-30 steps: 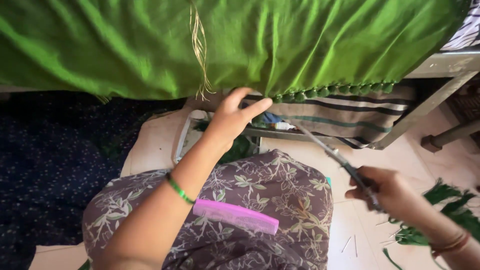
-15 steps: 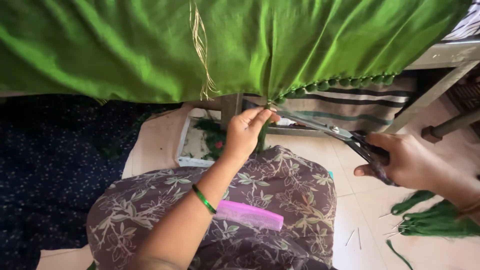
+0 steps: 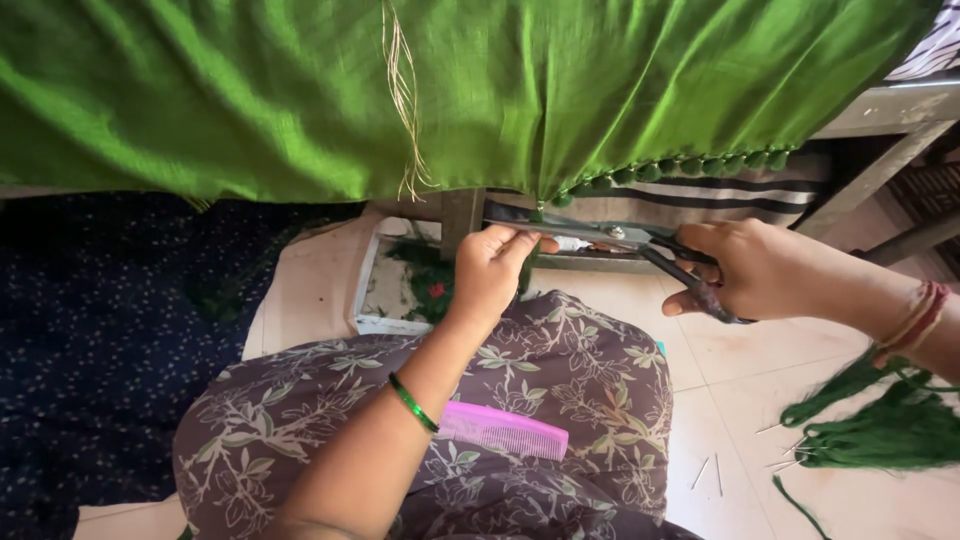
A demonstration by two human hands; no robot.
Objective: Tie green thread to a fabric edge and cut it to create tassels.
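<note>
The scissors (image 3: 600, 236) lie left-to-right just under the green cloth's (image 3: 470, 90) hem. The right hand (image 3: 750, 268) is closed through their handles; the left hand (image 3: 495, 265), nearer the hem, pinches something at the blade tips.

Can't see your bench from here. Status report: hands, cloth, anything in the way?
Left hand pinching the green cloth hem. Right hand working scissors at that hem. Comb on lap, clear of the cut.
</note>
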